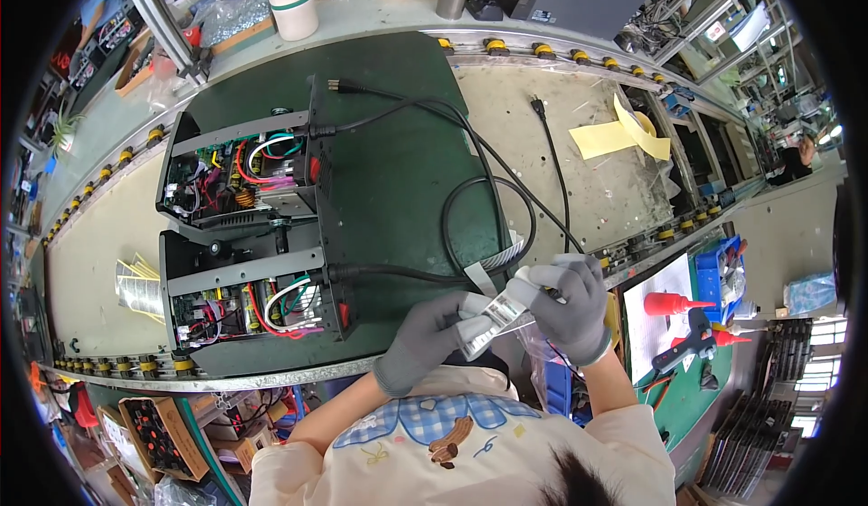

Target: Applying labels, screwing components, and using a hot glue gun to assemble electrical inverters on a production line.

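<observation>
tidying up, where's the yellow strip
In the head view, the yellow strip lies at upper right on the beige surface, just right of a black plug.

Bright windows (824, 333) at lower right

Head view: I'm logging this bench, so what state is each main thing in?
Near black case: open, innards exposed
Far black case: open, innards exposed
Left plug: unplugged
Right plug: unplugged
Yellow sheet: curled
Left hand: gripping white printed strip
Right hand: gripping white printed strip
</observation>
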Tool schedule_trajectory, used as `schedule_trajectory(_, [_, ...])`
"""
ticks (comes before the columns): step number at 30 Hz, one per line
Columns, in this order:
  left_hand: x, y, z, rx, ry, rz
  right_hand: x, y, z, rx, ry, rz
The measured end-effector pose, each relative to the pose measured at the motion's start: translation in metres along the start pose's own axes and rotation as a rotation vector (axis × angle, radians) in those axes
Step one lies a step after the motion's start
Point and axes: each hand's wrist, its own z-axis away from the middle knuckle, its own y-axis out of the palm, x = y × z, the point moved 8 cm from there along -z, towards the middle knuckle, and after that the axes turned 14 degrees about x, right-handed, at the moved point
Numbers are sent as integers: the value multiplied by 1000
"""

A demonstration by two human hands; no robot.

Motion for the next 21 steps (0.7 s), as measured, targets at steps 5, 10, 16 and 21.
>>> schedule_trajectory(5, [8, -9, 2, -109, 5, -148, -39, -9, -1, 232, 101, -973])
schedule_trajectory(10, [0, 2, 2, -20, -25, -272, -14, 17, -19, 443, -43, -793])
schedule_trajectory(16, [3, -4, 6, -31, -28, -219, -19, 59, 7, 562, 234, -1123])
schedule_trajectory(21, [-1, 0, 6, -4, 8, -220, -17, 74, 23, 692, 537, -1278])
